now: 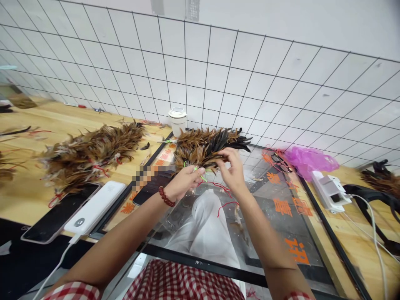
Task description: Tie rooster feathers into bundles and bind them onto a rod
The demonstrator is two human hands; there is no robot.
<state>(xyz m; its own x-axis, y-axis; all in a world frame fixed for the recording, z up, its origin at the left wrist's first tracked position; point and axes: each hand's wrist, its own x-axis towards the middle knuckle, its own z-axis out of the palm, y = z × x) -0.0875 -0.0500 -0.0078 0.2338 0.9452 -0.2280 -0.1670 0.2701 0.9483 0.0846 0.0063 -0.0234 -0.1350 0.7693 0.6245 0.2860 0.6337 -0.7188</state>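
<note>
A person's two hands meet above a glass panel set into a wooden table (28, 196), working a bundle of brown and black feathers (206, 148). The left hand (184, 183), a red bead bracelet (166, 197) at its wrist, closes its fingers around the bundle's lower end, pinching it where a green tie (197, 170) shows. The right hand (233, 171) has its fingers pressed onto the feathers' stems from the other side, thumb and forefinger nipping them; a loose red string (223, 187) trails below both hands. The bundle rests on the far edge of the glass panel (281, 233), just in front of a small white lidded cup (177, 121) that stands against the tiled wall (218, 71).

To the left, well apart from the hands, a larger heap of brown feathers (90, 154) sprawls across the table; a phone (59, 214) and a white power bank (95, 207) lie side by side near the table's front edge. To the right, a pink plastic bag (308, 160) and a white power strip (329, 191) sit beyond the panel's black frame. The glass directly under the hands is open, with orange lettering along its right side.
</note>
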